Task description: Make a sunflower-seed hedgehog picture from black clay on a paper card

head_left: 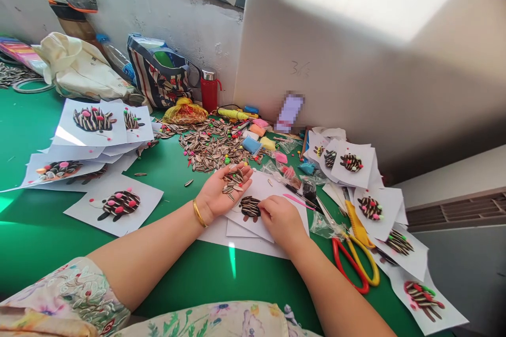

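Observation:
Palm up and slightly cupped, my left hand point(227, 189) holds a small heap of sunflower seeds point(234, 181). A gold bangle point(200, 214) circles that wrist. The fingers of my right hand point(282, 221) are pinched together at the right edge of a dark hedgehog-like figure point(250, 207) covered with striped seeds. Whatever is in that pinch is hidden. The figure sits on a white paper sheet point(288, 195), with more sheets beneath it. Beyond my hands spreads a large pile of loose sunflower seeds point(209, 145).
Sheets with finished-looking seed figures lie left point(122, 204) and right point(371, 209). Scissors point(358, 263) and a yellow cutter point(358, 226) rest right of my hand. Coloured clay blocks point(252, 145), a phone point(290, 112), a red flask point(209, 89) and a striped bag point(158, 73) stand behind.

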A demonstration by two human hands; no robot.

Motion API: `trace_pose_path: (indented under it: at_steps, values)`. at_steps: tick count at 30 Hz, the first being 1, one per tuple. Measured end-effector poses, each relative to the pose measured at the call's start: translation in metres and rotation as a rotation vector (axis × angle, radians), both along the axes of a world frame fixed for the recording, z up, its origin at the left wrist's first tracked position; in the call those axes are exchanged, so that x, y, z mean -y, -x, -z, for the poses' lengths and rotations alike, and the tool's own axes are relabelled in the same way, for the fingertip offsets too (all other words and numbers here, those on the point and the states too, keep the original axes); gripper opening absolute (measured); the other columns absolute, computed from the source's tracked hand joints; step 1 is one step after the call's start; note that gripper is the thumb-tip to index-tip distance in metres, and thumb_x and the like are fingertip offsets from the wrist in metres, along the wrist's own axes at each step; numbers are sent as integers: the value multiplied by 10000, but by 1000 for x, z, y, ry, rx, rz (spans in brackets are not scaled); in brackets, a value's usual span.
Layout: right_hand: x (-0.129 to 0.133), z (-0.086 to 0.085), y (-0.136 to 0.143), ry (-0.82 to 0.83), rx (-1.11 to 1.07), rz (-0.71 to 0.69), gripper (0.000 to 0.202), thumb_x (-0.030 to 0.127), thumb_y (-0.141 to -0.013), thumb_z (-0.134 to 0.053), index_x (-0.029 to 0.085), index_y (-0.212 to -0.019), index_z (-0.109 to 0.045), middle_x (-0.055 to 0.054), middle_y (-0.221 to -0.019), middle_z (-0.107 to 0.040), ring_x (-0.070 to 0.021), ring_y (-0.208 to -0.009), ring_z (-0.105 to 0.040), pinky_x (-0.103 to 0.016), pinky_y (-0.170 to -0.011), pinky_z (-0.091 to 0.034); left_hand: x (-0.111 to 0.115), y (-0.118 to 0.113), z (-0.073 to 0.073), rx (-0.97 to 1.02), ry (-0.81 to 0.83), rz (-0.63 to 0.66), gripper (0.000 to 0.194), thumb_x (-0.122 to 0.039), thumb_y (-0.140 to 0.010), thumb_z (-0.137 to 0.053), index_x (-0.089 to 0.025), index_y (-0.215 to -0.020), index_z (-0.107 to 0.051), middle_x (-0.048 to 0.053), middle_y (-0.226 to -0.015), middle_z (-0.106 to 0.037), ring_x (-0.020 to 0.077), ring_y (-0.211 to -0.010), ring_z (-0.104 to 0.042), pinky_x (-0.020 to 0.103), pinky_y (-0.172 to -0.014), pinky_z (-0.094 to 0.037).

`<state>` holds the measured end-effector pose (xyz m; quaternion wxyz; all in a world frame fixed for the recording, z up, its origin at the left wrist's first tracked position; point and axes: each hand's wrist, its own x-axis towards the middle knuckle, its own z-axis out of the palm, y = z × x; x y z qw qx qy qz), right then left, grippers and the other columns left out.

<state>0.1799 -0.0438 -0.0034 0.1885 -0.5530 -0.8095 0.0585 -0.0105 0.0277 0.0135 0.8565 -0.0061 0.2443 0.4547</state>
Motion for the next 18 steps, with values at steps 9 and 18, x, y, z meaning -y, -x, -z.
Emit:
trace_pose_path:
  at_steps: [9, 18]
  values:
    - [-1, 2, 2, -40, 20, 0, 173, 104, -838, -585, 205, -794, -718, -31, -774, -675, -171, -728, -593, -271, -657, -397, 2, 0, -2, 2, 5, 6, 227, -227, -957, -464, -133, -1067, -638, 119, -1048, -708, 234, -1053, -676, 385, -886, -566]
    - [2, -3, 0, -94, -45, -25, 174, 157, -884, -570, 204, -835, -730, -43, -775, -663, -172, -738, -591, -284, -694, -426, 4, 1, -6, 38, 9, 20, 243, -240, -970, -432, -135, -1070, -628, 119, -1028, -701, 217, -1025, -683, 388, -899, -559]
